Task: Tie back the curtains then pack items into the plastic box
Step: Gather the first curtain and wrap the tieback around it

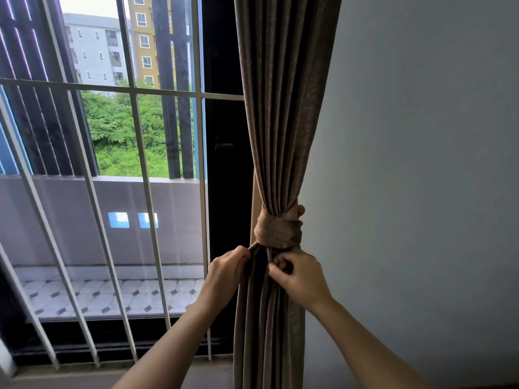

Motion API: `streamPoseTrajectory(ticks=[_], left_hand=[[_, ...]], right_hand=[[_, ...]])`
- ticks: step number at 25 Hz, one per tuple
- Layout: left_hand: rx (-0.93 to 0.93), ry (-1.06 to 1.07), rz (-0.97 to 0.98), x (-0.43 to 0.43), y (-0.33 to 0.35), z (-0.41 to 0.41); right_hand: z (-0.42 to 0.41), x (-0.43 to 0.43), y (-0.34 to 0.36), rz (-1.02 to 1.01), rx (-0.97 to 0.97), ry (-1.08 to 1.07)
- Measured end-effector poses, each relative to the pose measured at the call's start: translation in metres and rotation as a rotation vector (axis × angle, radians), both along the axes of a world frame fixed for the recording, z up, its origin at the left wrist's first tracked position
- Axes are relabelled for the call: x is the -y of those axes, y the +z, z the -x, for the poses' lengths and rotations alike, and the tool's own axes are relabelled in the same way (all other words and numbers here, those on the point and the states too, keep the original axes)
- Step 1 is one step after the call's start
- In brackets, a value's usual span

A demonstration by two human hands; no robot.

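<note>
Brown curtain (280,108) gathered by a tieback (278,230) beside the wall (421,136); just under it the left grip (227,269) pinches a fold, the right grip (297,273) curls round another

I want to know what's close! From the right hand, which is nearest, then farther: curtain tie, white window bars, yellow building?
1. curtain tie, just above the right hand.
2. white window bars, to its left.
3. yellow building, far outside, upper left.
</note>
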State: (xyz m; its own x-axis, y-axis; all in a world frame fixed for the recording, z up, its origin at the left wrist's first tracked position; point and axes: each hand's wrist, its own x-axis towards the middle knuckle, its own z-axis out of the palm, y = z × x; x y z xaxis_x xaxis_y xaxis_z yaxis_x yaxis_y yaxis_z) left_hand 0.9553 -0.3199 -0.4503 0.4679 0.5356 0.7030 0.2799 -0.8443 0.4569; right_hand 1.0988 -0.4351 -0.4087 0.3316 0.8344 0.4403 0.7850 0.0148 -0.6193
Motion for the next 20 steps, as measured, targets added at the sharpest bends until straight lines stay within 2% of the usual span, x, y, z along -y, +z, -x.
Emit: streamPoseTrajectory(ticks=[4, 9, 15, 20], left_hand=[[0.054, -0.011, 0.067, 0.010, 0.001, -0.014], [0.001, -0.014, 0.137, 0.017, 0.008, -0.015], [-0.049, 0.035, 0.111, 0.017, 0.009, -0.014], [-0.044, -0.047, 0.073, 0.022, 0.004, -0.005]], right_hand=[[-0.009, 0.008, -0.001, -0.001, 0.084, -0.017], [-0.011, 0.012, -0.010, -0.039, 0.047, 0.004], [-0.007, 0.018, -0.024, -0.079, 0.041, -0.035], [-0.005, 0.014, -0.025, -0.108, 0.011, -0.115]])
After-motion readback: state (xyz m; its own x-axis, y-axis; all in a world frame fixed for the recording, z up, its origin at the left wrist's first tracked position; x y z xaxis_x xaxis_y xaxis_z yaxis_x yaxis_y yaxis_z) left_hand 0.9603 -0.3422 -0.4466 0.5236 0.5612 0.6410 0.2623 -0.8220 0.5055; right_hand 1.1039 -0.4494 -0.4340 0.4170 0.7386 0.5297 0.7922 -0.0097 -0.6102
